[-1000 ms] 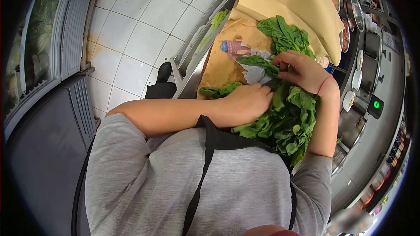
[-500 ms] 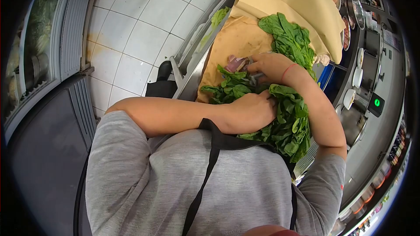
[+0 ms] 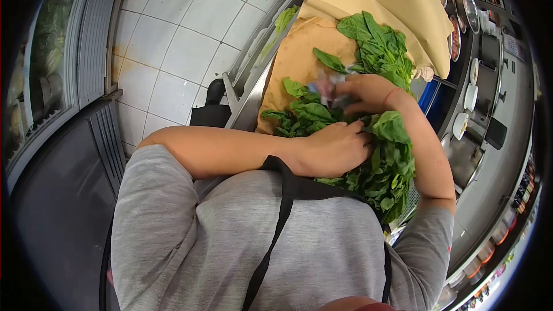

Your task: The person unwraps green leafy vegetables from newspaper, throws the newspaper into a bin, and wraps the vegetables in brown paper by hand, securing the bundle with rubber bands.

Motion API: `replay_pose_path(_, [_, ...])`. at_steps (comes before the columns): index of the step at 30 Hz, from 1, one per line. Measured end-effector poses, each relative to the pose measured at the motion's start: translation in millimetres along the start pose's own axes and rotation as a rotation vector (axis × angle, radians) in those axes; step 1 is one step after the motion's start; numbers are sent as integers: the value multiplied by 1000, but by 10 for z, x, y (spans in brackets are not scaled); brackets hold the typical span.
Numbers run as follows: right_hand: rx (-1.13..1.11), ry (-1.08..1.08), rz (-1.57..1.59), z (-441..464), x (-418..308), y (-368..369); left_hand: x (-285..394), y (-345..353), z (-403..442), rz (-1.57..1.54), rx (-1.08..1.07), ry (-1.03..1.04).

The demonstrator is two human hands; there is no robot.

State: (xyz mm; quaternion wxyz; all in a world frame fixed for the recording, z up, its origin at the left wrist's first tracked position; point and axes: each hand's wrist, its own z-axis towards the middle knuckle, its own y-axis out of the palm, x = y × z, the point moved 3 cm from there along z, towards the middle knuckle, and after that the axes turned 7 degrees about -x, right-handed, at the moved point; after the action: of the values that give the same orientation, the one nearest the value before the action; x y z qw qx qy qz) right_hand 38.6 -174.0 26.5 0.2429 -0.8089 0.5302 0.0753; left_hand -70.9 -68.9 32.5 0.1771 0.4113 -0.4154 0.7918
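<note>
A metal-edged counter carries brown paper, its far part folded up like a loose wall. The leafy greens on it lie in separate lots, so the handling looks partway through rather than finished. The largest lot, a near heap of leafy greens, is bunched against the apron; a far bunch of leafy greens lies beside the folded paper, and a smaller spread of leaves sits beyond the left forearm. Which lot, if any, is finished cannot be told. The left hand rests at the near heap, fingers curled down among the leaves; whether they grip any is hidden. The right hand, between the near heap and the far bunch, has bent fingers closed on a crumpled pink-and-blue scrap, too blurred to identify. Smallest is a single leaf near the far bunch, apart from the spread.
</note>
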Motion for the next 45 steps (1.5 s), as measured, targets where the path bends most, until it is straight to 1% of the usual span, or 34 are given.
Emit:
replay_pose_path(2, [-93,73,-113,76,73,51,-18,12,-15,-14,-22,-22])
replay_pose_path(3, [96,43,-171,33,192,-4,-19,3,-19,-15,-22,-24])
replay_pose_path(4, [95,41,-173,-47,314,-49,-27,-15,-17,-32,-9,-32])
replay_pose_path(6, [365,127,-132,-241,393,-289,-30,-37,-13,-48,6,-38])
replay_pose_path(7, [365,128,-133,-262,429,-316,-27,-43,-10,-56,10,-34])
replay_pose_path(9, [273,88,-73,-275,468,-320,-22,-41,-4,-64,10,-26])
replay_pose_path(10, [275,90,-73,-255,484,-270,-21,-42,-1,-72,12,-20])
replay_pose_path(12, [321,-111,89,-160,372,-160,-23,-58,-1,-78,15,-20])
replay_pose_path(13, [254,-63,109,-157,339,-137,-27,-57,-7,-86,-14,-30])
replay_pose_path(14, [254,-66,110,-173,338,-177,-33,-58,-11,-94,-44,-39])
replay_pose_path(16, [339,86,144,-251,461,-275,-48,-72,-10,-92,-44,-45])
replay_pose_path(17, [429,159,129,-332,554,-332,-55,-74,-9,-92,-44,-49])
replay_pose_path(18, [439,263,137,-408,606,-409,-60,-79,-8,-91,-44,-49])
replay_pose_path(20, [483,283,173,-534,799,-453,-77,-99,-6,-81,-23,-55])
replay_pose_path(22, [481,302,200,-591,989,-434,-116,-90,1,-75,-18,-62])
replay_pose_path(24, [488,324,227,-620,958,-445,-182,-136,20,-64,-18,-62])
replay_pose_path(26, [507,291,153,-643,820,-477,-316,-217,5,-64,-80,-66])
replay_pose_path(27, [490,319,93,-646,756,-514,-412,-267,-3,-73,-81,-103])
replay_pose_path(28, [504,325,99,-639,748,-514,-542,-322,-21,-100,-105,-184])
replay_pose_path(29, [502,294,100,-621,749,-500,-653,-408,-2,-33,14,-175])
replay_pose_path(30, [499,260,100,-601,753,-478,-713,-592,21,-95,99,-257])
replay_pose_path(32, [514,262,113,-564,781,-397,-871,-664,130,-301,403,-272])
replay_pose_path(34, [559,233,12,-549,761,-372,-841,-452,262,-435,380,-70])
replay_pose_path(35, [515,359,71,-563,622,-414,-869,-212,315,-336,277,-49])
replay_pose_path(36, [515,356,67,-560,632,-400,-811,-31,361,-520,116,35])
replay_pose_path(37, [511,299,96,-548,659,-374,-721,120,327,-649,70,-48])
replay_pose_path(38, [506,245,127,-543,671,-351,-470,-99,269,-670,-28,-181])
replay_pose_path(39, [463,205,139,-529,636,-342,-341,-53,303,-376,-76,-91])
replay_pose_path(40, [461,205,140,-522,576,-348,-242,-5,294,-252,-24,-8])
replay_pose_path(42, [361,189,292,-481,416,-313,-91,-53,293,-244,-17,22])
replay_pose_path(44, [349,203,225,-418,414,-300,-68,-30,295,-229,-17,36])
replay_pose_path(45, [385,137,113,-353,467,-261,-56,-17,295,-216,-21,49])
